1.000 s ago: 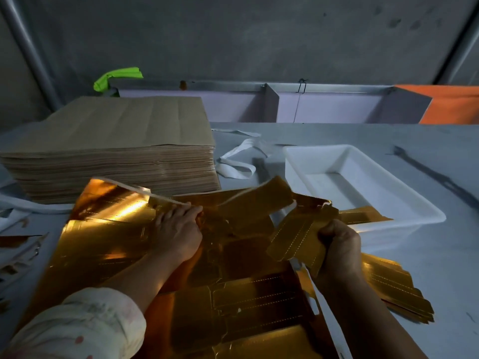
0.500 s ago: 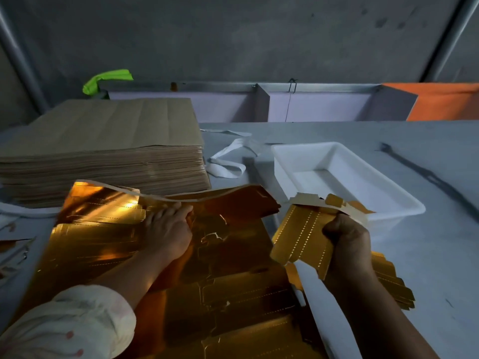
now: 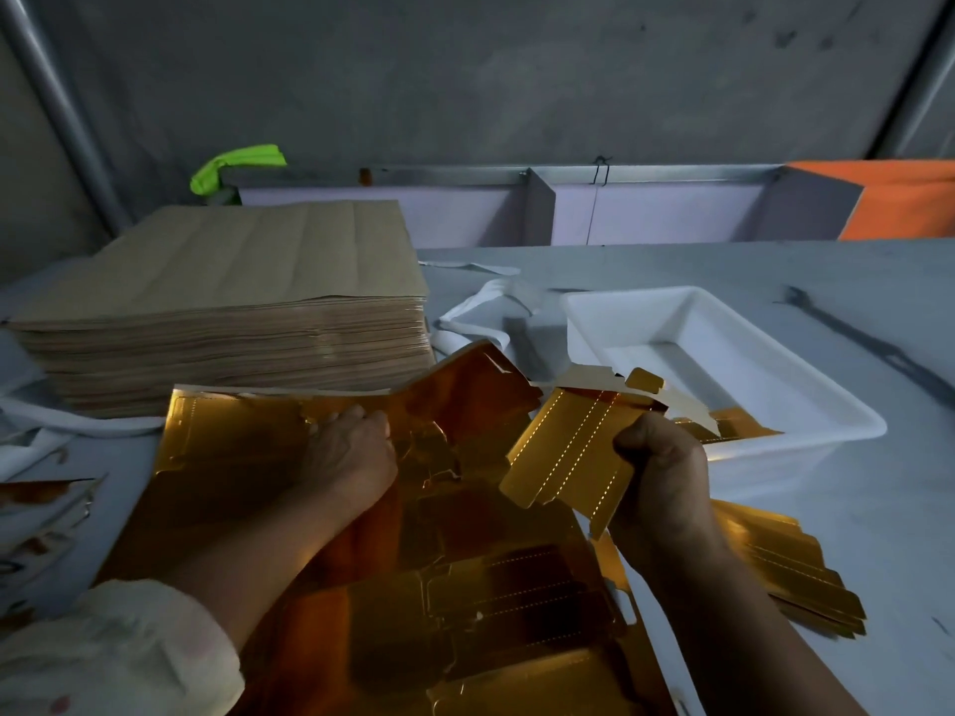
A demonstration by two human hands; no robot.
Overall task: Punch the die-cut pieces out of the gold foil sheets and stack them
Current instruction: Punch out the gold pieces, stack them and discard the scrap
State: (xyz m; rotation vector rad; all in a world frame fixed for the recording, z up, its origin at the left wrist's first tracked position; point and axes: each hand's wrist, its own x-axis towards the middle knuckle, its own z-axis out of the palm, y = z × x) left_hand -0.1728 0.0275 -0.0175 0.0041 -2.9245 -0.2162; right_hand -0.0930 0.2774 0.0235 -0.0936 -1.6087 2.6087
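Note:
A large gold foil sheet (image 3: 248, 457) lies flat in front of me, its far right corner curled up. My left hand (image 3: 351, 452) rests knuckles-up on the sheet's middle, fingers bent against the foil. My right hand (image 3: 656, 472) grips a punched-out gold piece (image 3: 568, 462) with dotted fold lines, held above the sheet's right edge and clear of it. A stack of punched gold pieces (image 3: 790, 571) lies on the table under and to the right of my right forearm.
A thick pile of brown sheets (image 3: 222, 312) stands at the back left. A white plastic tray (image 3: 806, 405) sits at the right, with gold scraps over its near rim. White strips (image 3: 480, 307) lie between them. Scrap offcuts (image 3: 36, 509) lie at the far left.
My right hand has pulled the gold piece free of the sheet and drawn it right and slightly up. The sheet's lifted flap has dropped back. My left hand has stayed on the sheet.

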